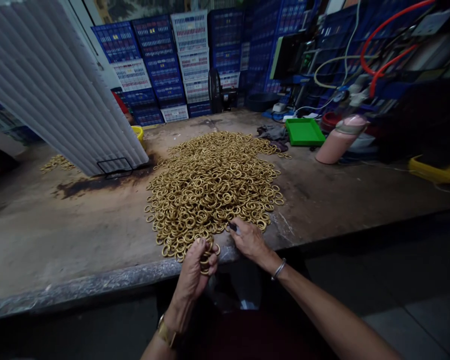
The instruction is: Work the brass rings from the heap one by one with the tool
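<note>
A big heap of brass rings (213,185) lies spread on the worn workbench (60,235). At the bench's near edge my left hand (195,272) is closed around a few brass rings (207,257). My right hand (249,240) rests at the heap's near rim, fingers pinched on a small dark tool (233,227) whose tip touches the rings. A bracelet is on my right wrist, a watch on my left.
A white ribbed panel (52,85) leans at the left. Behind it sit a yellow tub (138,133) and a small ring pile (56,162). A green tray (303,131), a pink bottle (339,140), hoses and stacked crates (180,65) fill the back.
</note>
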`<state>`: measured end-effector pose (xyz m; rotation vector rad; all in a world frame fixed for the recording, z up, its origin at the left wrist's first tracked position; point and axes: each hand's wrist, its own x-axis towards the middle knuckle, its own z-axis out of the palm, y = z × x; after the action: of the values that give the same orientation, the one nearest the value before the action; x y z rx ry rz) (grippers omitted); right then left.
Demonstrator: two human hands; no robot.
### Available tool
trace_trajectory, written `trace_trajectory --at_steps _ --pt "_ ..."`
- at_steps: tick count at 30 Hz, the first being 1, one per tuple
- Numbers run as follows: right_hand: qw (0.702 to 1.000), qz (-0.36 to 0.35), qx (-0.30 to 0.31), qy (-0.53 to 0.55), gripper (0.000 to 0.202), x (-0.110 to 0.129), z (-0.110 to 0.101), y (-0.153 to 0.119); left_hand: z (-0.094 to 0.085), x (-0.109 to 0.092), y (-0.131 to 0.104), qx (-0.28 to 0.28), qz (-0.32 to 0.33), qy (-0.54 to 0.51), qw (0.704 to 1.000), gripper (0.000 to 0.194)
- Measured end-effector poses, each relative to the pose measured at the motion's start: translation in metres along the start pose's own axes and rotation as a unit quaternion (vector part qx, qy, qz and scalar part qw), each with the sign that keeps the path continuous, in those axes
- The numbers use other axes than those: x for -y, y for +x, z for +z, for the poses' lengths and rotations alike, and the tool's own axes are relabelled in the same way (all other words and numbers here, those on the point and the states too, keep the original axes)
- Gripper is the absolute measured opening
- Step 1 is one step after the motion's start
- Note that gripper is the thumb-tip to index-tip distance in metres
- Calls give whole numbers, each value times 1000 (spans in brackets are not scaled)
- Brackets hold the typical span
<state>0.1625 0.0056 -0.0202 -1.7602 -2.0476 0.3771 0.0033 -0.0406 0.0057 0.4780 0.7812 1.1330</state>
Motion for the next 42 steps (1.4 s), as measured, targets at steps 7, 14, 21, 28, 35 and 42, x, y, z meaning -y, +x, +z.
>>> trace_trajectory --at_steps 7,14,21,28,35,42 --pt "998 -4 34 -54 21 11 -3 6 -2 8 2 -15 -6 29 999 25" --pt "997 23 26 -64 17 6 -5 10 -4 9 6 -44 6 21 999 29" --pt "1000 -10 -4 14 9 -10 2 5 -4 5 8 -20 -68 -59 996 26" --pt "963 -60 1 263 6 5 -6 -5 2 6 8 -40 -68 -54 995 27" --pt "956 -96 -9 278 10 18 -16 -15 6 15 8 -67 8 63 996 36" --pt "959 -79 2 274 12 21 -13 -18 4 15 6 -48 5 122 991 33"
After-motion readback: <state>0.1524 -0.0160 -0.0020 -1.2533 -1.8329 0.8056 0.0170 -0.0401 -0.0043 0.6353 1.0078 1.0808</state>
